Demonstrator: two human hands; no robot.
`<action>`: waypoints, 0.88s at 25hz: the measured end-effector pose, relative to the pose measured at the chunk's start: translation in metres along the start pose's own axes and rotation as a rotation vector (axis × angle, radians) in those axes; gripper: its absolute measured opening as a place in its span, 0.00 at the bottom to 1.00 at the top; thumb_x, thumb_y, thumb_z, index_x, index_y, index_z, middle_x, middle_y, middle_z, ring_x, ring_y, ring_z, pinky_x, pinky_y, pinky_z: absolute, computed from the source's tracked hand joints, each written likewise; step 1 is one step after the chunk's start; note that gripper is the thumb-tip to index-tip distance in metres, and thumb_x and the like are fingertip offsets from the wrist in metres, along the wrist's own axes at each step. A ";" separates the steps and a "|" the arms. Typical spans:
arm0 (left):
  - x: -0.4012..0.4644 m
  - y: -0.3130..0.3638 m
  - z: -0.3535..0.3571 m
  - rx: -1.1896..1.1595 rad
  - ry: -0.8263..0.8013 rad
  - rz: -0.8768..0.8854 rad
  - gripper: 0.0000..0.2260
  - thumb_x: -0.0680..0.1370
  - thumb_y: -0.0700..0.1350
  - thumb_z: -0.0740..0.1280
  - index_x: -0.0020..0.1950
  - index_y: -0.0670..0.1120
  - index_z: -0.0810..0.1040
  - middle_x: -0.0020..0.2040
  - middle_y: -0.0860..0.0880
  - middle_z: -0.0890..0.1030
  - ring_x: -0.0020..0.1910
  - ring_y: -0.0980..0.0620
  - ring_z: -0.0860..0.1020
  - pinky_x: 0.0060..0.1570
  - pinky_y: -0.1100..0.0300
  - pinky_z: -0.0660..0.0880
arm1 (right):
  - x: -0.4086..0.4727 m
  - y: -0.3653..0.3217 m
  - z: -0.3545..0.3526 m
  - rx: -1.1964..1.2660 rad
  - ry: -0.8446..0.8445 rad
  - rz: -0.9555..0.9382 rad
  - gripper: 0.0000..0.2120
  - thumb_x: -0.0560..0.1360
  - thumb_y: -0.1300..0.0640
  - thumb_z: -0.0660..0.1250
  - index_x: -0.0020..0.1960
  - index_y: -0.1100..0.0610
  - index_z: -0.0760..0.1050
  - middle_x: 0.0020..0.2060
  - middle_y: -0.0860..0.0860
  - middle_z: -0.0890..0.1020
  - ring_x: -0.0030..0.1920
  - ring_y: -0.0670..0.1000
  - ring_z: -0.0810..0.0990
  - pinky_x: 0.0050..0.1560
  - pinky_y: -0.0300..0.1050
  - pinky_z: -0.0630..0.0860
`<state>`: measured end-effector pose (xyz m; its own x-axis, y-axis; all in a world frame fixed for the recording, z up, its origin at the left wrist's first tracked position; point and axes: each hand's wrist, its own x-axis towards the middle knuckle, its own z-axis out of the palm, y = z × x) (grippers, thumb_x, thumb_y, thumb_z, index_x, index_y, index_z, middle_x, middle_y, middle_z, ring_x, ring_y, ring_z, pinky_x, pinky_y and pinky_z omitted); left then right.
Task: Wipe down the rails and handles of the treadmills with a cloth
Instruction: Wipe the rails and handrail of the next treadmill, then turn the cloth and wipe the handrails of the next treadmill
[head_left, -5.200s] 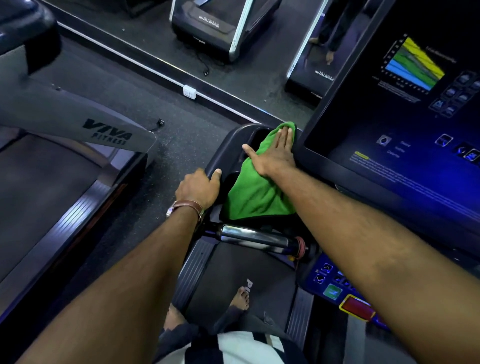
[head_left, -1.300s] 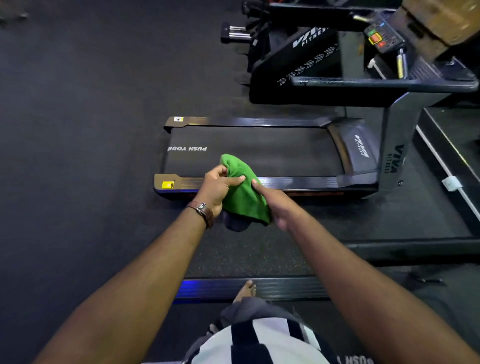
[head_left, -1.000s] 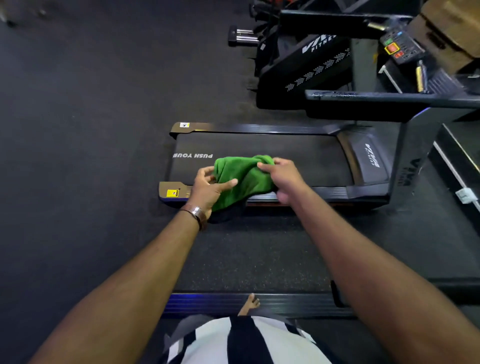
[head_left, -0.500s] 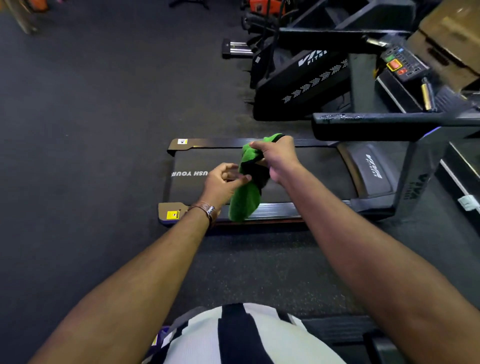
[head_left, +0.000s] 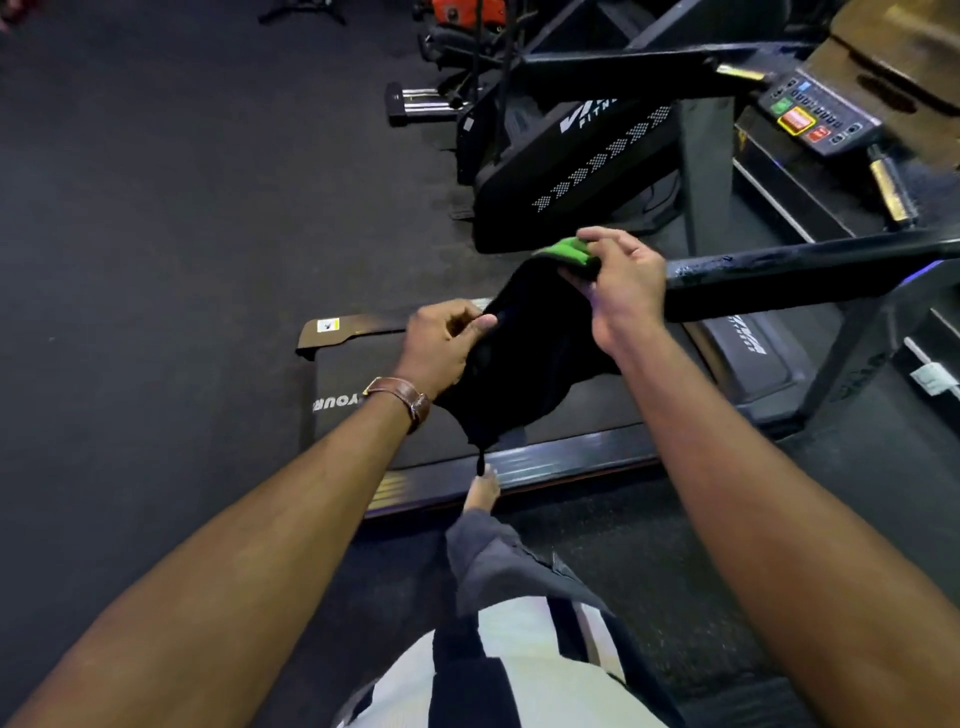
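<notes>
Both my hands hold the cloth (head_left: 519, 358) stretched between them over a treadmill deck (head_left: 597, 400). Its facing side looks black; a green edge shows only at the top. My left hand (head_left: 441, 348), a brown watch on its wrist, pinches the cloth's left edge. My right hand (head_left: 618, 280) pinches the green top corner. The treadmill's near black side rail (head_left: 810, 273) runs right from just beside my right hand, which does not touch it. A far rail (head_left: 623, 73) lies higher up.
A control panel (head_left: 815, 111) with coloured buttons sits at the upper right between the rails. Another black machine (head_left: 571, 166) stands behind the treadmill. My bare foot (head_left: 480, 491) is by the deck's near edge. Dark rubber floor (head_left: 156, 208) spreads to the left.
I turned from the console to the neighbouring treadmill and stepped closer. My hands turned and opened out the bunched green cloth, so its dark side faces me; my right hand rose toward the near rail.
</notes>
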<state>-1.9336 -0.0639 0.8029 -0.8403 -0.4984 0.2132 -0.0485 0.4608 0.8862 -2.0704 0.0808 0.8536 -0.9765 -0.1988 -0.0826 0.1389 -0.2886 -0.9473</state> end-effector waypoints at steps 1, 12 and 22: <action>0.032 -0.012 0.007 -0.019 -0.010 0.046 0.07 0.77 0.46 0.68 0.40 0.46 0.78 0.32 0.53 0.74 0.32 0.58 0.70 0.36 0.62 0.68 | 0.029 0.009 0.003 0.031 -0.075 0.005 0.15 0.69 0.70 0.59 0.50 0.61 0.80 0.42 0.57 0.82 0.43 0.53 0.82 0.43 0.49 0.81; 0.410 -0.056 0.094 0.182 -0.279 0.266 0.13 0.81 0.46 0.59 0.46 0.39 0.78 0.41 0.42 0.80 0.41 0.44 0.77 0.44 0.48 0.73 | 0.276 0.032 0.046 -0.996 0.319 -0.920 0.23 0.68 0.66 0.69 0.63 0.59 0.74 0.56 0.55 0.82 0.48 0.57 0.78 0.50 0.57 0.76; 0.583 -0.039 0.179 0.173 -0.600 0.567 0.06 0.72 0.38 0.69 0.49 0.43 0.78 0.42 0.48 0.81 0.39 0.50 0.77 0.44 0.54 0.76 | 0.347 -0.019 0.041 -1.289 0.700 -0.962 0.24 0.69 0.68 0.66 0.64 0.58 0.72 0.56 0.48 0.78 0.41 0.54 0.75 0.42 0.56 0.74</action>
<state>-2.5185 -0.2409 0.8186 -0.9045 0.2944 0.3085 0.4261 0.6543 0.6248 -2.4048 -0.0212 0.8552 -0.5551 0.0862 0.8273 -0.3488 0.8788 -0.3256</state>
